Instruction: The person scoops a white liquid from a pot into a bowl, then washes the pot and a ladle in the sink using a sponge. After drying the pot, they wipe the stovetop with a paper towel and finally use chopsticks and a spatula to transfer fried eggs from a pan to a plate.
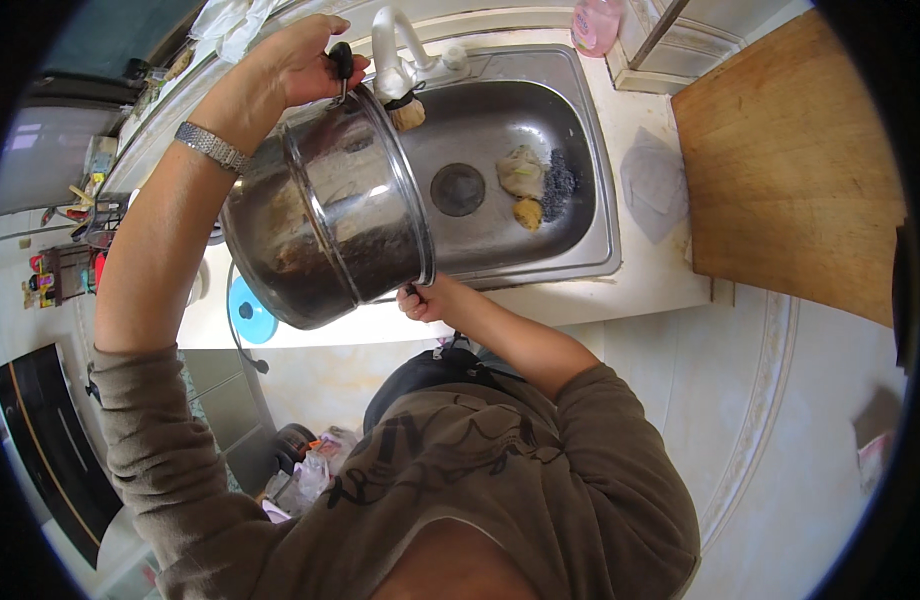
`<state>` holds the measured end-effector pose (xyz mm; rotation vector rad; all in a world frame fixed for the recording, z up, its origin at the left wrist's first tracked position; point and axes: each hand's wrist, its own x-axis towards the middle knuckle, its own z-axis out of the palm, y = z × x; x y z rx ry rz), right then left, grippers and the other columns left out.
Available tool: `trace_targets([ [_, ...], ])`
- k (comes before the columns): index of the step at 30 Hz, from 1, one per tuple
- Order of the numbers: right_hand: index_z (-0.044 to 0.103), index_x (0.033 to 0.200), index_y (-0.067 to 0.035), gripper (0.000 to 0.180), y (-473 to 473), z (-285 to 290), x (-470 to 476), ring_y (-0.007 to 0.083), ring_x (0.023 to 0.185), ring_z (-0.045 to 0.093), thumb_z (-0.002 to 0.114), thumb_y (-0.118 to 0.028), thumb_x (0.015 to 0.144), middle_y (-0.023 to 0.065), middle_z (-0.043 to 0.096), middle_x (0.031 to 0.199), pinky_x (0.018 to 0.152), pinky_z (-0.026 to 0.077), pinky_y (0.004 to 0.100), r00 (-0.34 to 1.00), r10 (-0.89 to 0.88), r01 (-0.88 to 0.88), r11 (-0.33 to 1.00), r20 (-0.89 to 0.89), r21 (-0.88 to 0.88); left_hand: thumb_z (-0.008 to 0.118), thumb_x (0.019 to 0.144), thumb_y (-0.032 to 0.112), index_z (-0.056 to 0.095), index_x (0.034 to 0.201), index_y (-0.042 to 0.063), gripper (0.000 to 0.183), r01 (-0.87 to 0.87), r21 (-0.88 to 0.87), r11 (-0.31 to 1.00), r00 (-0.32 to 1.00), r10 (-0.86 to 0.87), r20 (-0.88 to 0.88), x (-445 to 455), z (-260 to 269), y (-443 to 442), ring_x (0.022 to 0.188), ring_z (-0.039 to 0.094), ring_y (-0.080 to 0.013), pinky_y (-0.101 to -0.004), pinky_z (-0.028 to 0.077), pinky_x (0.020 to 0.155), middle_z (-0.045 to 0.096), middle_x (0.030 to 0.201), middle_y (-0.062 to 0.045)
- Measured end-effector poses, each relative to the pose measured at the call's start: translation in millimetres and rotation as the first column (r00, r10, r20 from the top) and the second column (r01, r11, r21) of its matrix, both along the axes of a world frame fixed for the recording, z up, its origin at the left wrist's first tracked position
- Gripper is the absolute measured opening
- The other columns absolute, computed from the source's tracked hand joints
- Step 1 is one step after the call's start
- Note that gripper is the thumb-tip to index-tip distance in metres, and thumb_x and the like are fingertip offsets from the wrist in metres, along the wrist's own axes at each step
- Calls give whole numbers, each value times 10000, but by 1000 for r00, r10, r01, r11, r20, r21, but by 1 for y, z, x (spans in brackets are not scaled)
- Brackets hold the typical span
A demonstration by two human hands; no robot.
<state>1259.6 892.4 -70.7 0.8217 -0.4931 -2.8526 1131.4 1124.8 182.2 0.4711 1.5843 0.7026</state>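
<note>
A large stainless steel pot (347, 195) is tipped on its side at the left end of the steel sink (475, 240), its mouth turned toward the basin. At the far side, my left hand (310, 71) grips one of its black handles (341, 58). My right hand (424, 301) is closed around the near handle, which is mostly hidden by the fingers. The inside of the pot cannot be seen. In the basin lie a pale wet cloth (521, 172), a dark scouring pad (558, 187) and a yellow sponge piece (527, 214), to the right of the drain (458, 189).
A white faucet (389, 56) rises behind the sink, close to the pot's rim. A pink soap bottle (596, 28) stands at the back. Right of the sink are a grey cloth (655, 186) and a wooden board (790, 172). A blue lid (251, 311) and a power cord (235, 330) lie at left.
</note>
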Motion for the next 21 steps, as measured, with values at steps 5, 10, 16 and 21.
trace_targets([
  [5,363,570,-135,291,1,5,-6,70,366,330,385,-247,838,-11,350,466,311,187,198,1000,-9,12,993,-29,121,442,889,249,233,1117,-189,536,61,74,995,991,-52,-124,9,12,-15,828,513,-222,-299,500,710,454,938,-181],
  [10,339,553,-157,305,-3,7,-8,66,364,316,387,-260,837,-24,328,447,314,187,194,999,-1,11,979,-50,202,456,885,255,255,1103,-184,530,61,68,996,990,-52,-127,7,17,-19,831,517,-225,-308,503,710,460,941,-184],
  [16,332,549,-157,314,-6,2,-14,64,359,314,405,-281,828,-20,332,451,308,182,193,999,27,-19,985,-42,173,454,881,239,289,1106,-88,430,12,37,999,999,-10,-53,2,18,-18,849,509,-259,-364,495,690,442,981,-204],
  [21,339,567,-150,327,-5,5,-14,64,361,333,435,-333,821,-17,350,472,307,186,191,999,38,-34,980,-20,198,460,874,216,299,1110,-42,385,-47,56,997,997,50,-61,12,24,-23,850,504,-277,-389,489,670,411,994,-203],
])
